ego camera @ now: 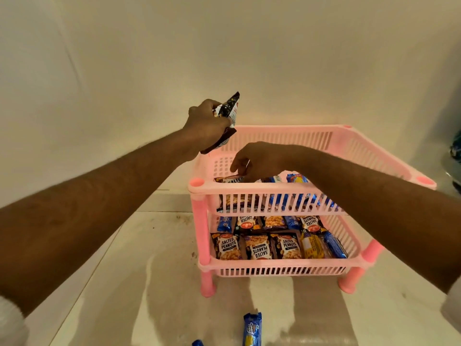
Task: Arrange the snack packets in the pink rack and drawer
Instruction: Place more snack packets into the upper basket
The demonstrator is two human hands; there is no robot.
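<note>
The pink rack [249, 189] with two tiers stands on the pale floor at centre right. My left hand [204, 126] is raised above its back left corner, shut on a small bunch of dark peanut packets [228, 109]. My right hand [259, 159] reaches into the top tier, its fingertips pinching the top edge of an upright salted peanuts packet [230, 180]. Blue biscuit packets [296, 178] stand beside it in the top tier. The bottom tier holds several peanut packets [258, 248] and blue biscuit packets [334, 245] laid flat.
A blue biscuit packet [252, 329] lies on the floor near the bottom edge, and the tip of another blue packet [197, 342] shows to its left. A cream cloth backdrop [224, 58] hangs behind the rack. A dark object [456, 156] sits at the right edge.
</note>
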